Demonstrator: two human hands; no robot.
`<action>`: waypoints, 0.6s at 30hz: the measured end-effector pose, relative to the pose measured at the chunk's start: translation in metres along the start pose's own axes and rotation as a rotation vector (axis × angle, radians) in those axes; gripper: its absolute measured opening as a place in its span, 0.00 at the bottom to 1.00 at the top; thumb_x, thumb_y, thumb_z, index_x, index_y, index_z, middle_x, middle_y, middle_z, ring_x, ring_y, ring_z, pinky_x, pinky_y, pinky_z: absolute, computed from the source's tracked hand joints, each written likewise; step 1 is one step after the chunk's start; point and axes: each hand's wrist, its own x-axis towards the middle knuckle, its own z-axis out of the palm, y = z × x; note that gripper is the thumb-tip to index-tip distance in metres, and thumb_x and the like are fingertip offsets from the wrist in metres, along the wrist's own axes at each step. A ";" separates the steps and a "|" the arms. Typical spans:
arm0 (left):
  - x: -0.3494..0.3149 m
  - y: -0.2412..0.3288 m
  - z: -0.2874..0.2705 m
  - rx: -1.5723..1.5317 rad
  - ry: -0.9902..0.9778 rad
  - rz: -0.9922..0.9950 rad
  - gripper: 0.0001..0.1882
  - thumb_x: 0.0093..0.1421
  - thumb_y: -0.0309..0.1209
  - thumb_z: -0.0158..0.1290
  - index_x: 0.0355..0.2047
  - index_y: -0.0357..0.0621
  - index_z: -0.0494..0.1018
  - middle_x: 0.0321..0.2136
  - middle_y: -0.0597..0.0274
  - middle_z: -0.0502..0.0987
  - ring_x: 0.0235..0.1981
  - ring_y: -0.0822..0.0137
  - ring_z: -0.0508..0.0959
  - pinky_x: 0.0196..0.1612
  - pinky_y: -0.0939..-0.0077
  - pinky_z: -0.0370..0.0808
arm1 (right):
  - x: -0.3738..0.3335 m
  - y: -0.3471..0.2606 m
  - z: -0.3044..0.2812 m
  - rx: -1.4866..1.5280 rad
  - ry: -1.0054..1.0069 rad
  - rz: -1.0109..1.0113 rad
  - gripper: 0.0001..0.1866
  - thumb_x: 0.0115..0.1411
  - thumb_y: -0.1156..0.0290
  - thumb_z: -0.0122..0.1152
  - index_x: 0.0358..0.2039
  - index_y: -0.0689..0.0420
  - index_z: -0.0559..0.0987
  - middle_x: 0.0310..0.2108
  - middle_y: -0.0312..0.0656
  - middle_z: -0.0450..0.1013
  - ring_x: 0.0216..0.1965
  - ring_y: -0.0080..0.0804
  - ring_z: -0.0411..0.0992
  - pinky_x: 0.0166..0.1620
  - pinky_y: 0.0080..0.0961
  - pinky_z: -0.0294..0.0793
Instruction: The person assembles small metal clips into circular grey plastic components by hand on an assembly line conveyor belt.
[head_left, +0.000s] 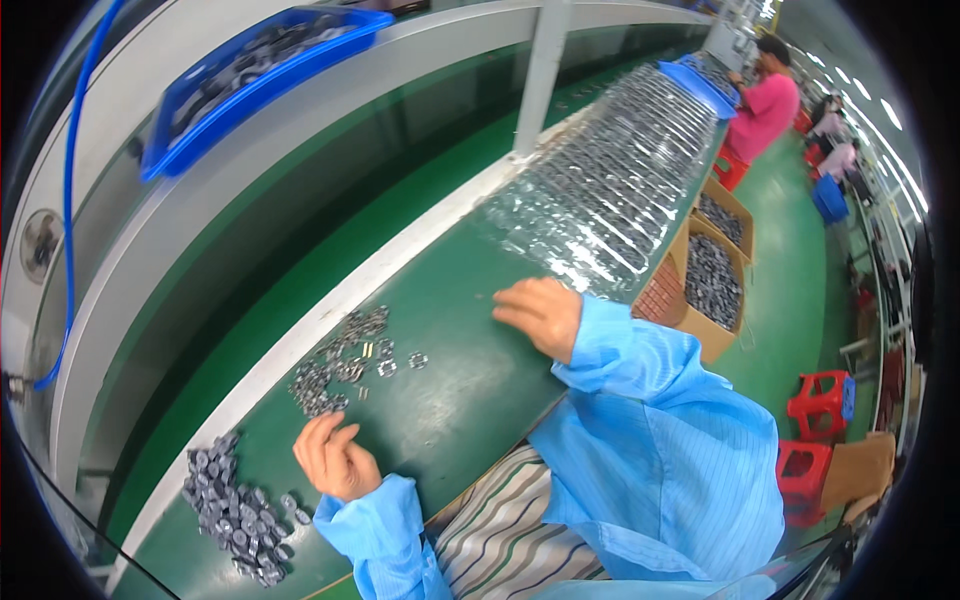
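My left hand (pixel 337 458) is just above the green tabletop, its fingers loosely bent and apart, with nothing visible in them. It is between a heap of small dark-grey plastic pieces (pixel 235 510) and a scatter of small shiny metal parts (pixel 325 375). A few brass-coloured pins (pixel 367 350) lie among the metal parts. Farther right, my right hand (pixel 540 315) is palm down over the table, fingers stretched to the left and close together. Just beyond it are clear plastic trays (pixel 600 190) with rows of pockets. The undersides of both hands are hidden.
A blue bin (pixel 265 75) of dark parts sits on the ledge at far left. Cardboard boxes (pixel 715 285) of grey parts stand right of the table. A white post (pixel 543 80) rises behind. A person in pink (pixel 765 105) sits beyond; red stools (pixel 820 400) are at right.
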 end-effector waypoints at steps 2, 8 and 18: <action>-0.001 0.002 -0.001 0.017 0.001 0.009 0.12 0.38 0.09 0.52 0.21 0.40 0.74 0.33 0.56 0.81 0.38 0.53 0.81 0.43 0.62 0.75 | -0.016 0.025 -0.015 -0.024 0.131 0.165 0.21 0.48 0.79 0.59 0.46 0.63 0.79 0.46 0.52 0.76 0.46 0.50 0.74 0.48 0.42 0.75; -0.003 0.001 0.006 0.028 0.017 -0.004 0.12 0.40 0.08 0.52 0.21 0.40 0.74 0.32 0.56 0.81 0.37 0.54 0.81 0.42 0.63 0.75 | -0.088 0.098 -0.052 -0.259 -0.033 0.719 0.12 0.54 0.75 0.66 0.41 0.55 0.84 0.39 0.45 0.78 0.43 0.47 0.76 0.45 0.42 0.76; -0.006 -0.003 0.008 0.020 -0.028 -0.019 0.13 0.40 0.07 0.49 0.22 0.37 0.73 0.33 0.55 0.81 0.39 0.53 0.80 0.44 0.63 0.77 | -0.111 0.137 -0.035 -0.088 -0.109 0.754 0.14 0.55 0.77 0.67 0.43 0.53 0.85 0.38 0.47 0.80 0.43 0.50 0.77 0.47 0.41 0.77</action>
